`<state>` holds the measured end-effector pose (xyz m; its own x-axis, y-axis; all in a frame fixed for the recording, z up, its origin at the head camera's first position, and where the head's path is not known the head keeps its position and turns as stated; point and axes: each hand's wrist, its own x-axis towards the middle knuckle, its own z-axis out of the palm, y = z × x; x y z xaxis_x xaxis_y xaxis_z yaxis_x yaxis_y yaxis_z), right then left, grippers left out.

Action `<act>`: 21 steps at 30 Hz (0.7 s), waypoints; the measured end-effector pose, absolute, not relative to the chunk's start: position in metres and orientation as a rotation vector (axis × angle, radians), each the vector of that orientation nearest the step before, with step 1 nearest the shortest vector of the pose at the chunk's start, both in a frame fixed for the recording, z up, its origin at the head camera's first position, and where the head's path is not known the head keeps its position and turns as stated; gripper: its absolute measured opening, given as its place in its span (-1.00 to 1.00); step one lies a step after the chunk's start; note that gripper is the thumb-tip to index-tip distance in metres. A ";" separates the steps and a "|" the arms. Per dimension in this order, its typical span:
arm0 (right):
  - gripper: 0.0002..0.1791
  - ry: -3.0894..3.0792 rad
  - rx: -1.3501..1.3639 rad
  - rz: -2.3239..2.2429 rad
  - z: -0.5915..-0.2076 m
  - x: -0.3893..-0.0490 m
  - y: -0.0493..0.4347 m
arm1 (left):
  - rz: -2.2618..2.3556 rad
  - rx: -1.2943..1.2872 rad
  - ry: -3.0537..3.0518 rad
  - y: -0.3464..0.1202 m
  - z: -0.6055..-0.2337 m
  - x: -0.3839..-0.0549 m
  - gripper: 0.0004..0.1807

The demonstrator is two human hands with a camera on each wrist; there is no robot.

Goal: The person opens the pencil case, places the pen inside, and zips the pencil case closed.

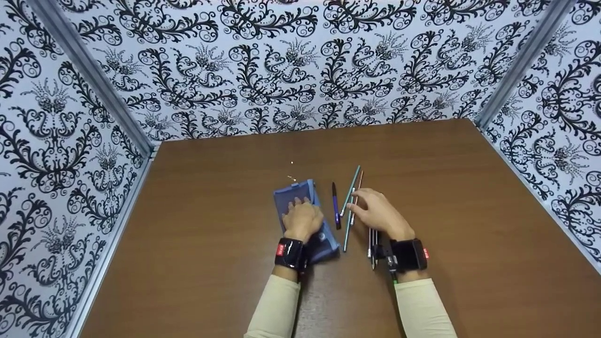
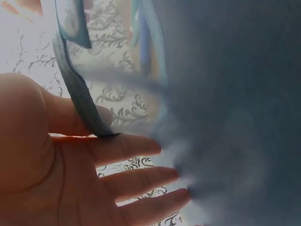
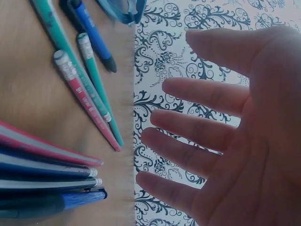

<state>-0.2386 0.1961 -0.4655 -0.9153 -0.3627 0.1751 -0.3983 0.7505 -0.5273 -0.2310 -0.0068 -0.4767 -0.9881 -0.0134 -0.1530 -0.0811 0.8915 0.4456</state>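
Note:
My left hand [image 1: 303, 218] lies over a blue translucent zip pouch [image 1: 324, 237], fingers spread against its mesh. In the left wrist view, the thumb passes behind the zipper edge [image 2: 77, 89] and the straight fingertips dent the mesh. My right hand [image 1: 378, 211] hovers over several pencils, its fingers loosely bent and holding nothing. Close by lie teal pencils [image 1: 347, 234] and a pink pencil [image 3: 89, 103], with white erasers showing. A blue pen [image 1: 336, 211] lies between the pouch and the pencils. Under the right wrist is another group of pencils [image 1: 371, 244] with a dark pen [image 3: 47, 207], partly hidden.
A brown wooden table [image 1: 211, 211] carries everything. Patterned black-and-white panels [image 1: 296, 65] stand at its back and sides, joined by grey metal posts [image 1: 94, 75]. Small bright specks [image 1: 292, 178] show just beyond the pouch.

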 end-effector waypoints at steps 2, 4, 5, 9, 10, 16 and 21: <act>-0.55 -2.875 0.623 0.918 -0.464 -0.240 0.196 | 0.740 -0.060 2.905 -0.009 -0.476 -0.232 -0.39; -0.54 -2.878 0.617 0.950 -0.464 -0.241 0.196 | 0.788 -0.050 2.897 -0.009 -0.476 -0.233 -0.40; -0.53 -2.883 0.611 0.964 -0.463 -0.241 0.195 | 0.808 -0.045 2.892 -0.010 -0.476 -0.234 -0.41; -0.51 -2.917 0.589 1.001 -0.459 -0.242 0.195 | 0.834 -0.044 2.879 -0.010 -0.475 -0.236 -0.41; -0.50 -2.925 0.585 1.011 -0.458 -0.242 0.194 | 0.839 -0.048 2.881 -0.010 -0.475 -0.236 -0.42; -0.49 -2.947 0.576 1.031 -0.454 -0.245 0.192 | 0.898 -0.064 2.858 -0.013 -0.474 -0.239 -0.41; -0.51 -2.938 0.570 1.030 -0.452 -0.246 0.190 | 0.929 -0.071 2.835 -0.013 -0.475 -0.240 -0.40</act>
<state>-0.2462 0.1896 -0.4524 -0.9349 -0.3418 0.0955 -0.3266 0.7234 -0.6083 -0.2396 -0.0133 -0.4751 -0.9865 0.0041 -0.1635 -0.0934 0.8062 0.5842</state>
